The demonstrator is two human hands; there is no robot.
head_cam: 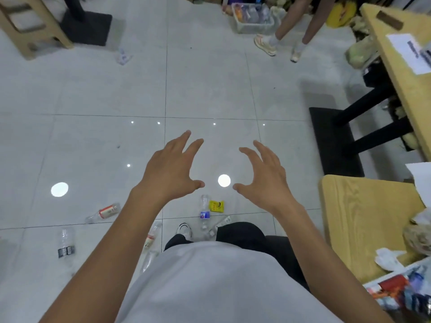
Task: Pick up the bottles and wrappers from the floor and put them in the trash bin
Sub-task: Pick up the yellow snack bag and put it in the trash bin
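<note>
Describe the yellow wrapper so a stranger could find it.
From the wooden seat on the right, look left to the white shoe. Just beyond it lies a blue-labelled bottle; the yellow wrapper sits at its right, the only yellow piece among clear bottles.

Glossy tile floor [93, 94]; clear plastic bottles [204, 212]; matt wood-grain table [363, 220]; yellow foil-ish wrapper [216, 205].

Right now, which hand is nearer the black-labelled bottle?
Left. The left hand hovers open, ahead and right of the black-labelled bottle; the right hand is farther right, beyond the left.
</note>
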